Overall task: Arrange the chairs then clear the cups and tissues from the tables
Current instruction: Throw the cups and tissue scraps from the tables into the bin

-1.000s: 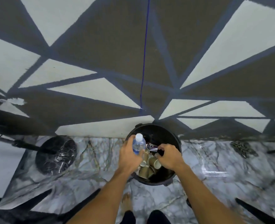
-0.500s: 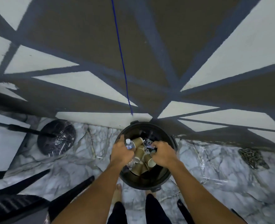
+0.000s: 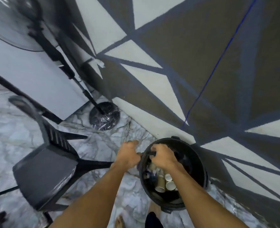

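Lying jumbled, brown paper cups (image 3: 162, 182), black bin (image 3: 196, 163)

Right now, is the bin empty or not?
Not empty: several paper cups lie in the bottom of the bin, well below its rim. Other contents too blurred to tell.

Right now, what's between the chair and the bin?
Head view: the left hand and its forearm hang over the gap, above marble floor. One leg of the chair reaches toward the bin.
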A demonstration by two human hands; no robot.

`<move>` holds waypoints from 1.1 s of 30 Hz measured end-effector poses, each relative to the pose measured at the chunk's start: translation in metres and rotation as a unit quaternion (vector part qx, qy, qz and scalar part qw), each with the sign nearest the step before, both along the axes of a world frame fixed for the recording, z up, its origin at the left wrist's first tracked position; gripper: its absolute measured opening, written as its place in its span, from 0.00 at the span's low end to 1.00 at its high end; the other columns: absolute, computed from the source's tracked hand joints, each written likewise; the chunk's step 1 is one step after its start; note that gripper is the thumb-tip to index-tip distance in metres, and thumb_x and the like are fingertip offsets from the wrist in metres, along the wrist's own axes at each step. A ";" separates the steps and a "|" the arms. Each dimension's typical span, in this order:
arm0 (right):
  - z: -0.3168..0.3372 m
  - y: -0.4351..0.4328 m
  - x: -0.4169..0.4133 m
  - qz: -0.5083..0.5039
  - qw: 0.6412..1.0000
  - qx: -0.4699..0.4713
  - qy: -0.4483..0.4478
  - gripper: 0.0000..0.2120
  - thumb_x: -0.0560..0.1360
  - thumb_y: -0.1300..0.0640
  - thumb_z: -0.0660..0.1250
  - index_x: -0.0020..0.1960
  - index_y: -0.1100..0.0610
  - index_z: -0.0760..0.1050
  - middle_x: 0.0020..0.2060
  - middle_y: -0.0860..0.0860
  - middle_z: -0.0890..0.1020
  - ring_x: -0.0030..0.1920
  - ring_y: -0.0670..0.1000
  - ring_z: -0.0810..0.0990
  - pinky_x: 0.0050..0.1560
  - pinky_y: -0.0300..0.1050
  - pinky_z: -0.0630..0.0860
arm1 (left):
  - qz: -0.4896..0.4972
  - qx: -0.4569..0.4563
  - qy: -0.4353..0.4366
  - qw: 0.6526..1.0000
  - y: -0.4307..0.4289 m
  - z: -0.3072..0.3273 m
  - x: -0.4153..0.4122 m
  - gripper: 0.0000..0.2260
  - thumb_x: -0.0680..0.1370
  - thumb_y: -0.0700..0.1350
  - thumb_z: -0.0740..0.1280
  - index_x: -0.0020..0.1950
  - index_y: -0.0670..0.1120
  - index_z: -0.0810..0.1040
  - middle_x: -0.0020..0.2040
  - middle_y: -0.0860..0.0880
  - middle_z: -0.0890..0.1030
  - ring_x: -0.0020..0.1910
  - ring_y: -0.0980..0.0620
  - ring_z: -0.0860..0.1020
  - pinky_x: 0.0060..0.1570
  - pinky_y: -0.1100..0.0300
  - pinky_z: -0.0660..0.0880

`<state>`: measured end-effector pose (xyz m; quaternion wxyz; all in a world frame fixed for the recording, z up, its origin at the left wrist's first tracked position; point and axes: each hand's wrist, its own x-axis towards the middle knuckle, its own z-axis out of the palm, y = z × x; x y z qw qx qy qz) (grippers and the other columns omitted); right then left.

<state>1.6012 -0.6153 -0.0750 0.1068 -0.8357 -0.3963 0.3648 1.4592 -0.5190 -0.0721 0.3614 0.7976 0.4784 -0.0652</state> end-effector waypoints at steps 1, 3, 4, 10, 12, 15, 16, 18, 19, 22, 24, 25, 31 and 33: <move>0.005 0.012 -0.013 0.029 1.000 0.003 -0.003 0.18 0.68 0.48 0.66 0.58 0.47 0.78 0.57 0.50 0.82 0.58 0.56 0.80 0.58 0.52 0.78 | 0.020 0.007 -0.004 1.000 0.006 0.006 -0.018 0.25 0.76 0.47 0.69 0.73 0.48 0.71 0.70 0.44 0.74 0.67 0.44 0.74 0.64 0.53 0.74; 0.019 0.034 -0.044 0.090 0.996 0.022 -0.013 0.18 0.72 0.51 0.67 0.61 0.51 0.78 0.60 0.53 0.80 0.60 0.57 0.78 0.60 0.49 0.76 | 0.062 0.024 -0.007 0.998 0.015 0.018 -0.057 0.24 0.76 0.45 0.68 0.72 0.48 0.72 0.69 0.43 0.74 0.65 0.44 0.75 0.62 0.54 0.74; 0.023 0.046 -0.061 0.114 0.993 0.031 -0.019 0.17 0.73 0.52 0.67 0.61 0.52 0.78 0.60 0.53 0.80 0.60 0.57 0.79 0.59 0.49 0.76 | 0.083 0.032 -0.009 0.996 0.019 0.024 -0.078 0.24 0.76 0.44 0.68 0.72 0.47 0.72 0.69 0.43 0.74 0.65 0.44 0.75 0.61 0.56 0.73; 0.055 0.104 -0.195 0.239 0.968 0.076 -0.033 0.10 0.70 0.53 0.66 0.51 0.52 0.77 0.50 0.50 0.82 0.52 0.55 0.81 0.52 0.49 0.79 | 0.204 0.090 -0.019 0.975 0.027 0.054 -0.226 0.20 0.73 0.43 0.68 0.65 0.46 0.77 0.60 0.48 0.79 0.62 0.44 0.75 0.54 0.55 0.73; 0.066 0.113 -0.244 0.285 0.954 0.082 -0.043 0.11 0.71 0.55 0.66 0.53 0.53 0.78 0.51 0.50 0.81 0.53 0.55 0.80 0.50 0.45 0.76 | 0.231 0.095 0.000 0.968 0.026 0.059 -0.279 0.17 0.72 0.47 0.68 0.60 0.46 0.78 0.57 0.48 0.78 0.59 0.45 0.75 0.52 0.52 0.75; 0.071 0.122 -0.315 0.339 0.935 0.096 -0.048 0.11 0.71 0.56 0.67 0.53 0.54 0.79 0.52 0.51 0.81 0.54 0.56 0.79 0.51 0.49 0.78 | 0.275 0.102 0.017 0.956 0.016 0.065 -0.354 0.20 0.71 0.50 0.68 0.62 0.45 0.78 0.58 0.48 0.78 0.60 0.45 0.73 0.55 0.50 0.76; 0.072 0.124 -0.337 0.358 0.927 0.101 -0.052 0.10 0.71 0.55 0.67 0.52 0.52 0.78 0.52 0.51 0.81 0.54 0.56 0.79 0.52 0.49 0.78 | 0.292 0.105 0.019 0.951 0.014 0.064 -0.378 0.21 0.71 0.50 0.68 0.62 0.45 0.78 0.59 0.47 0.78 0.61 0.45 0.73 0.56 0.51 0.76; 0.070 0.129 -0.381 0.400 0.910 0.099 -0.052 0.14 0.73 0.52 0.68 0.58 0.51 0.78 0.58 0.50 0.80 0.59 0.54 0.78 0.56 0.49 0.77 | 0.329 0.103 0.026 0.938 0.006 0.064 -0.424 0.21 0.71 0.48 0.68 0.64 0.46 0.77 0.60 0.47 0.77 0.62 0.45 0.73 0.58 0.51 0.75; 0.070 0.131 -0.402 0.421 0.900 0.097 -0.049 0.17 0.74 0.51 0.68 0.62 0.52 0.77 0.61 0.50 0.79 0.62 0.54 0.77 0.58 0.49 0.76 | 0.348 0.100 0.025 0.932 0.001 0.063 -0.446 0.22 0.70 0.48 0.68 0.64 0.46 0.77 0.60 0.47 0.78 0.62 0.45 0.74 0.58 0.51 0.76; 0.070 0.137 -0.463 0.479 0.871 0.104 -0.040 0.21 0.76 0.50 0.68 0.67 0.52 0.74 0.66 0.50 0.76 0.66 0.54 0.74 0.62 0.50 0.74 | 0.404 0.101 0.017 0.909 -0.015 0.063 -0.504 0.20 0.69 0.48 0.68 0.60 0.47 0.79 0.59 0.47 0.80 0.59 0.45 0.78 0.56 0.50 0.78; 0.070 0.140 -0.501 0.512 0.851 0.110 -0.033 0.20 0.75 0.51 0.68 0.67 0.52 0.75 0.65 0.50 0.77 0.65 0.54 0.75 0.61 0.50 0.74 | 0.437 0.098 0.013 0.894 -0.024 0.065 -0.534 0.17 0.69 0.46 0.68 0.57 0.46 0.80 0.57 0.46 0.81 0.58 0.44 0.79 0.56 0.49 0.78; 0.071 0.142 -0.518 0.525 0.843 0.110 -0.030 0.19 0.74 0.52 0.68 0.65 0.53 0.76 0.64 0.51 0.77 0.63 0.55 0.76 0.60 0.50 0.74 | 0.454 0.098 0.010 0.886 -0.027 0.066 -0.548 0.15 0.69 0.46 0.67 0.54 0.46 0.80 0.55 0.46 0.81 0.56 0.43 0.79 0.54 0.48 0.79; 0.051 0.152 -0.609 0.595 0.797 0.101 -0.002 0.13 0.71 0.59 0.64 0.54 0.53 0.79 0.52 0.52 0.80 0.52 0.57 0.80 0.47 0.47 0.75 | 0.553 0.083 0.007 0.829 -0.046 0.049 -0.613 0.18 0.70 0.47 0.68 0.59 0.49 0.80 0.56 0.48 0.82 0.56 0.46 0.80 0.55 0.51 0.79; 0.040 0.161 -0.637 0.620 0.779 0.090 0.003 0.18 0.71 0.60 0.63 0.60 0.52 0.77 0.56 0.51 0.79 0.54 0.56 0.79 0.46 0.46 0.72 | 0.579 0.075 0.019 0.811 -0.047 0.037 -0.633 0.20 0.73 0.45 0.69 0.65 0.48 0.78 0.62 0.47 0.79 0.62 0.46 0.77 0.61 0.51 0.75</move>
